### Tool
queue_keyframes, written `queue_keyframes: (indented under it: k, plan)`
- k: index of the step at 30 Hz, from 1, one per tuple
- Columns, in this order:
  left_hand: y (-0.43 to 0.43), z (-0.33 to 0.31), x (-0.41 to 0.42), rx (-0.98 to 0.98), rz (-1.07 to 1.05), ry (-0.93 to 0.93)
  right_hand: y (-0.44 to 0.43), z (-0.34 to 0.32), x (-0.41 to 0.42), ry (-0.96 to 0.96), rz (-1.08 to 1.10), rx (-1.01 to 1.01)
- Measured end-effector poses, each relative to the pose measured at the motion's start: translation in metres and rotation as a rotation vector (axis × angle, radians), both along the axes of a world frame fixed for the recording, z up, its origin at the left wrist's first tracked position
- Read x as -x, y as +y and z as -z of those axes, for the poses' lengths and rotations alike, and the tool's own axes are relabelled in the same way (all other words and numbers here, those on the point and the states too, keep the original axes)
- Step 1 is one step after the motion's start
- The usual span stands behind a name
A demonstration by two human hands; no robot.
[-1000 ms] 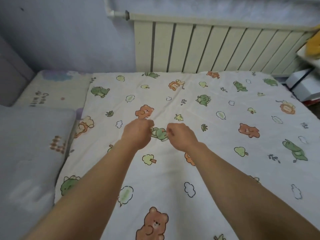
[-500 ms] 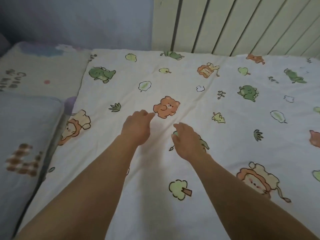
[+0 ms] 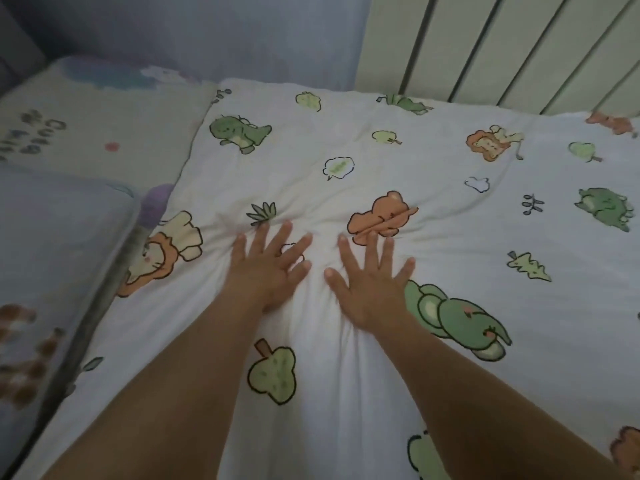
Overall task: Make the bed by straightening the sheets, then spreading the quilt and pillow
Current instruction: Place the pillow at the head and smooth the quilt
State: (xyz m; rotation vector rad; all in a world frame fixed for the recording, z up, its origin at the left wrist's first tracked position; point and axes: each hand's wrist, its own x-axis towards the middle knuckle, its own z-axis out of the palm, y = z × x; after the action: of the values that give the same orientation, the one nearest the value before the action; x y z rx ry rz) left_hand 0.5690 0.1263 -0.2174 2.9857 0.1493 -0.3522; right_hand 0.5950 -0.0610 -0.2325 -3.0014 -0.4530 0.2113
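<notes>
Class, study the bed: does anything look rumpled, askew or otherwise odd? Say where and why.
Yes. The cartoon-print quilt is bunched into creases around the left hand and right hand, both pressing flat; a fold cuts across the orange bear print.

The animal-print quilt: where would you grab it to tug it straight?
Probably on the quilt, at its left edge near the far corner. That hem lies free beside the grey pillow, so a grip could slip under it from the left. The middle lies flat; there the left hand and right hand only press down, bunching creases.
</notes>
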Motion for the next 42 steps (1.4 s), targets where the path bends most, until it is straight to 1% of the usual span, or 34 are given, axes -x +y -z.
queue_keyframes:
  k: [2,4,6,8,9,12,16,20,22,29,31,32,34,36,37,40,42]
  plan:
    - [0.006,0.001,-0.006,-0.003,0.020,-0.059,0.002,0.003,-0.005,-0.093,-0.018,0.007]
    - [0.015,-0.002,-0.009,-0.029,0.057,-0.231,0.001,0.006,-0.003,-0.137,-0.009,0.002]
    - [0.033,-0.007,-0.018,-0.076,0.069,-0.420,0.003,0.007,0.001,-0.137,-0.001,-0.004]
    - [0.058,-0.008,-0.037,-0.151,-0.001,-0.538,0.003,0.002,0.001,-0.151,0.010,-0.018]
    - [0.070,-0.008,-0.045,-0.184,-0.058,-0.546,0.003,0.003,0.002,-0.144,0.011,-0.021]
    - [0.088,-0.011,-0.065,-0.205,-0.193,-0.418,0.002,0.003,0.000,-0.165,0.006,-0.016]
    - [0.092,-0.006,-0.069,-0.098,-0.221,-0.239,0.003,0.005,-0.001,-0.174,0.011,0.005]
    - [0.089,-0.006,-0.065,-0.128,-0.290,-0.129,0.003,0.006,-0.001,-0.187,0.009,0.004]
    - [0.089,-0.008,-0.061,-0.105,-0.353,-0.105,0.004,0.006,0.000,-0.188,0.005,0.008]
    - [0.110,-0.009,-0.059,0.021,-0.499,-0.211,0.003,0.005,0.002,-0.223,0.008,-0.045]
    - [0.116,-0.010,-0.065,0.062,-0.576,-0.288,0.003,0.003,0.003,-0.241,0.007,-0.059]
    - [0.117,-0.010,-0.068,0.032,-0.571,-0.333,0.003,0.003,0.003,-0.251,0.007,-0.060]
    - [0.116,-0.012,-0.070,-0.119,-0.463,-0.384,0.002,0.002,0.005,-0.262,0.003,-0.057]
    - [0.121,-0.010,-0.068,-0.270,-0.344,-0.404,0.001,0.001,0.006,-0.277,-0.001,-0.078]
    - [0.128,-0.010,-0.066,-0.328,-0.326,-0.403,0.001,0.001,0.006,-0.282,-0.001,-0.093]
    - [0.155,-0.006,-0.064,-0.372,-0.361,-0.454,-0.001,0.001,0.007,-0.303,-0.016,-0.116]
    - [0.161,0.000,-0.064,-0.399,-0.384,-0.430,-0.002,0.003,0.006,-0.311,-0.023,-0.106]
